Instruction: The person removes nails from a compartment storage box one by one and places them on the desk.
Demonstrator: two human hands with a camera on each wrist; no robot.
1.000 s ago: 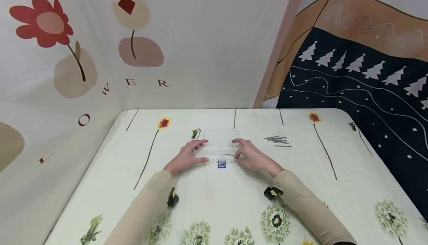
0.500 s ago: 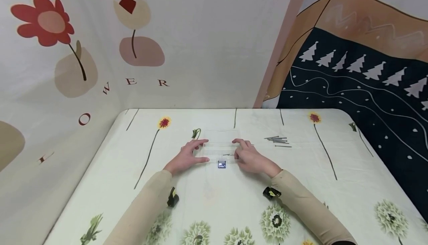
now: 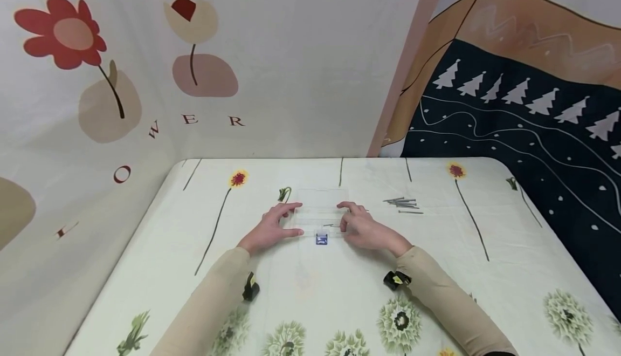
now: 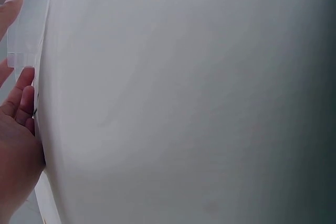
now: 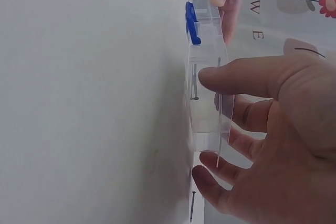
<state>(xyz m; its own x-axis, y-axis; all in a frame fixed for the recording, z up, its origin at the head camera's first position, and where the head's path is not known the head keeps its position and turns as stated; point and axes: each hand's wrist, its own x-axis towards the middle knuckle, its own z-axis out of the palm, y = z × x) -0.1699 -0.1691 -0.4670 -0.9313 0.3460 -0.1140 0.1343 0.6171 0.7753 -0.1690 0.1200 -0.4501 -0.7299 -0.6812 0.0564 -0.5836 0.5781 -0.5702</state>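
Observation:
A clear plastic box (image 3: 317, 213) with a blue latch (image 3: 322, 238) on its near side sits mid-table. My left hand (image 3: 271, 228) grips the box's left end, thumb at the near side and fingers at the far side. My right hand (image 3: 371, 230) is at the right end, its thumb in front of the box wall. In the right wrist view a long thin nail (image 5: 219, 129) passes behind that thumb and appears pinched against the index finger. A shorter-looking nail (image 5: 195, 82) shows inside the box. The left wrist view catches only the box's end (image 4: 29, 30) and part of the hand.
A small pile of nails (image 3: 401, 203) lies to the right of the box, with a single nail (image 3: 410, 212) just in front of it. The table is covered by a flower-print cloth (image 3: 310, 302). Printed curtains stand behind and at both sides.
My right hand has shifted very slightly, and a nail's end now shows beyond its fingers. The left hand and box have stayed in place.

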